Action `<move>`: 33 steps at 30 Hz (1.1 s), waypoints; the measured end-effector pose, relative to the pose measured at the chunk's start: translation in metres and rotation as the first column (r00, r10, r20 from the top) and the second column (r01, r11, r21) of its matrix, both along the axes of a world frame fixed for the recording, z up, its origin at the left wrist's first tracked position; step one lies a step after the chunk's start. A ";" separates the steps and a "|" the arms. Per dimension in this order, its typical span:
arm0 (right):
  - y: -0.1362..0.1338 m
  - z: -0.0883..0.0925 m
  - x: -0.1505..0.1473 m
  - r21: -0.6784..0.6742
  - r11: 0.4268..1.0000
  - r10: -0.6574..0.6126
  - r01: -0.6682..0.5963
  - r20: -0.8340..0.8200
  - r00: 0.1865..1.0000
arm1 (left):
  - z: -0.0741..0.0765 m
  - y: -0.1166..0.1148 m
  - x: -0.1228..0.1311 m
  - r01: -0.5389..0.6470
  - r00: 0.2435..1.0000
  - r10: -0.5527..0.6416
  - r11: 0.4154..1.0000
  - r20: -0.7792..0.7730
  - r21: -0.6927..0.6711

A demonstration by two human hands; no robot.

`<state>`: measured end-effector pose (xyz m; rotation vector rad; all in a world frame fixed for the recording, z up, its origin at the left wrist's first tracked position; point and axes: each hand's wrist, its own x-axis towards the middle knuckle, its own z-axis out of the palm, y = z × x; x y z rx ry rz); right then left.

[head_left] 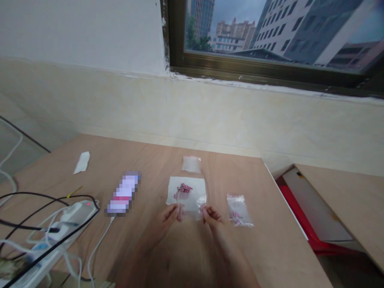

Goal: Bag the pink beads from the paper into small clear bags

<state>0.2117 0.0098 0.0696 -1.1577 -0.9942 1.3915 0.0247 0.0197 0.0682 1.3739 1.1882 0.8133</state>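
A small clear plastic bag [192, 208] was held between the left hand [168, 220] and the right hand [212, 216], towards the near side of the wooden table [264, 256] and just over a sheet of white paper [196, 191]. Fingers [175, 212] of both hands were closed on the film, pinching it at its two sides. The bag was judged very light, soft and slippery, best taken by its upper edges. A cluster of small pink pieces [183, 189] lay on the paper; they appeared light and loose, so could be scattered easily. A second clear bag [191, 164] lay towards the far edge, and a third bag [239, 210], with pink pieces inside, lay towards the right edge. A power strip [72, 214] and its cables [30, 204] were seen at the left edge. No brand or legible writing could be read; a pixelated oblong object [124, 194] was obscured.
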 end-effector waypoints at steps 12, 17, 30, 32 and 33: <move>-0.028 -0.002 -0.022 0.149 0.949 -0.315 0.279 0.516 0.797 | 0.006 -0.013 -0.002 0.018 0.994 0.005 0.978 0.110 -0.210; -0.029 0.015 -0.051 0.101 0.993 -0.010 -0.056 0.554 0.833 | 0.010 -0.014 0.005 0.063 0.998 -0.063 0.988 -0.001 -0.144; -0.015 0.011 -0.044 -0.041 0.992 0.126 -0.122 0.491 0.862 | 0.015 -0.015 -0.014 0.064 0.987 -0.076 0.994 -0.145 -0.087; -0.015 0.012 -0.046 -0.030 0.994 0.106 -0.106 0.541 0.834 | 0.013 -0.012 -0.016 -0.034 0.964 0.039 0.999 -0.262 0.022; -0.016 0.013 -0.048 -0.010 0.995 0.091 -0.103 0.565 0.820 | 0.012 -0.011 -0.015 -0.056 0.947 0.082 0.994 -0.310 0.092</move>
